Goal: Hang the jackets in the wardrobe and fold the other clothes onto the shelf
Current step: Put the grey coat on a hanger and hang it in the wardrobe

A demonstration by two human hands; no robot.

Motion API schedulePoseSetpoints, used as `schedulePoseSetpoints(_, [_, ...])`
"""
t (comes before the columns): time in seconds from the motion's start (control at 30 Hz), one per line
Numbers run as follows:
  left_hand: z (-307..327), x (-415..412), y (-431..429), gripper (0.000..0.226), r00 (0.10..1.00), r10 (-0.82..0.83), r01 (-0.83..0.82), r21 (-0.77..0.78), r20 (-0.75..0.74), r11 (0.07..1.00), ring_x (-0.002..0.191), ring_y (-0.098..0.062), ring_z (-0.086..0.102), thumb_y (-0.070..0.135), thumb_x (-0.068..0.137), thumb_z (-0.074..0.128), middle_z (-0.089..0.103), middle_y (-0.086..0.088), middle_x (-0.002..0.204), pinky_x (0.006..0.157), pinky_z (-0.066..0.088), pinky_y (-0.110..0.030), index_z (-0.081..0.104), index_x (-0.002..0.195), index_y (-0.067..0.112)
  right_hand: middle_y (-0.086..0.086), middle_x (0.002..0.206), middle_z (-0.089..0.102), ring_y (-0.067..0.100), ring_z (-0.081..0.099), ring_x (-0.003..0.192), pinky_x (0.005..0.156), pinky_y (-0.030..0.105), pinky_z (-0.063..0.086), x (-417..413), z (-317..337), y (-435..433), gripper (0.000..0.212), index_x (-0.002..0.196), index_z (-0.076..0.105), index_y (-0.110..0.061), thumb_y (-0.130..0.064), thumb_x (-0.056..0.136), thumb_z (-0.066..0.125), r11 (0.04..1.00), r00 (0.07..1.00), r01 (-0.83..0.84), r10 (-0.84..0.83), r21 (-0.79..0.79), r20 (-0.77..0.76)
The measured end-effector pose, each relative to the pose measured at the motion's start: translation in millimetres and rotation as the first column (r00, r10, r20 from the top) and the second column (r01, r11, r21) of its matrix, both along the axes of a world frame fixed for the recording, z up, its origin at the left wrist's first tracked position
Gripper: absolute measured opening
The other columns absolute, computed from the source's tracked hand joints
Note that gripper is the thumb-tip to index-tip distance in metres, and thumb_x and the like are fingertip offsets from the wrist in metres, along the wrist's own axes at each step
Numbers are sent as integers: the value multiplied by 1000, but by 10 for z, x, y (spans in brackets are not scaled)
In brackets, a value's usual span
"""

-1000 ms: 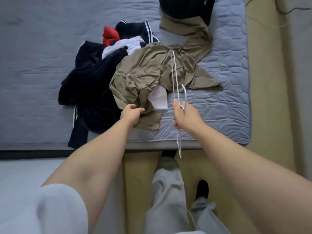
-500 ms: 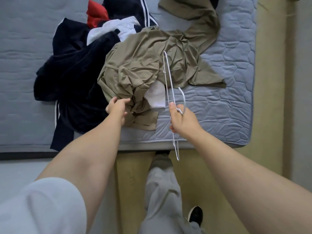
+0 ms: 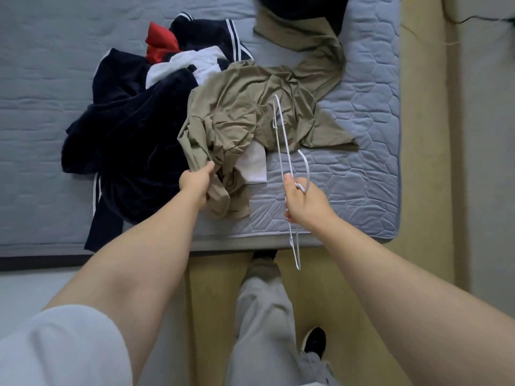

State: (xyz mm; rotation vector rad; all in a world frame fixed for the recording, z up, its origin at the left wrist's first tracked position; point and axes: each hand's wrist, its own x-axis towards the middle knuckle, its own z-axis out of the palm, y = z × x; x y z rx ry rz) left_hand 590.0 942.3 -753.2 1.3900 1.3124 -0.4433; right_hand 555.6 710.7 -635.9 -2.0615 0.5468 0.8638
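Head view: left hand (image 3: 196,181) grips khaki jacket (image 3: 239,118); right hand (image 3: 305,200) grips white hanger (image 3: 282,140).

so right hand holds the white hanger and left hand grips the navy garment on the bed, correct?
Not quite. In the head view the left hand grips the tan garment, not the navy garment, which lies beside it on the bed. The right hand does hold the white hanger.

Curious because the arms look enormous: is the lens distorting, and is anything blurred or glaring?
Head view: wide-angle lens enlarges the near arms; light is soft and even, without glare; the white hanger and khaki jacket read sharp, the white sleeve soft.
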Motion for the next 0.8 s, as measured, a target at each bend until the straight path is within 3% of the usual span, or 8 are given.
schedulePoseSetpoints(0.07, [233,4,-94,24,991,-115,114,14,66,993,103,-30,70,25,92,70,73,-8,106,95,56,-44,67,114,14,12,87,64,36,66,91,87,55,55,-41,160,-55,51,81,50,-17,-58,102,28,1000,1000,-2,2,-11,17])
schedulePoseSetpoints(0.17, [693,28,-264,6,943,-286,272,102,171,957,97,-28,72,25,94,66,76,-8,99,88,57,-45,71,93,27,17,94,66,37,66,94,88,55,54,-108,441,-142,53,87,54,-11,-53,104,28,1000,998,3,-2,-14,60])
schedulePoseSetpoints(0.27, [1258,20,-449,16,872,-369,335,157,323,929,76,-6,71,23,93,66,76,10,79,69,56,-26,70,80,32,20,100,67,39,65,100,92,54,53,-198,731,-242,49,90,52,-12,-51,106,27,1000,994,15,-14,-7,105])
schedulePoseSetpoints(0.37, [1859,-7,-648,20,807,-339,321,123,484,939,69,4,67,11,93,63,73,18,73,61,50,-12,70,83,27,15,89,59,41,64,100,92,50,52,-323,1041,-364,45,87,47,-12,-48,107,27,1000,985,19,-20,9,170])
schedulePoseSetpoints(0.5, [2645,-76,-953,23,738,-231,333,-44,634,942,84,-16,69,2,97,53,74,-7,94,74,53,-28,73,101,12,17,100,61,37,60,102,90,46,48,-500,1453,-563,42,101,49,-5,-42,108,31,996,960,85,-83,3,268])
schedulePoseSetpoints(0.6, [3171,-135,-1218,19,666,-230,351,-26,709,936,89,-21,68,5,100,52,74,-8,91,82,54,-31,70,104,8,22,107,61,37,60,102,98,55,47,-575,1760,-717,35,103,50,-3,-32,110,33,990,951,135,-143,50,274])
schedulePoseSetpoints(0.73, [3787,-138,-1513,15,566,-217,394,-30,795,919,69,-9,71,9,101,54,75,5,72,65,57,-19,67,96,13,31,116,61,45,60,110,100,56,45,-624,2160,-975,41,113,48,8,-31,109,38,978,904,190,-209,88,372])
schedulePoseSetpoints(0.8, [4072,-132,-1648,14,512,-227,451,-34,829,892,69,-11,71,11,101,56,75,2,74,61,56,-21,68,97,14,28,115,61,41,61,109,97,49,48,-649,2333,-1108,35,108,47,1,-33,108,39,983,894,167,-184,78,408])
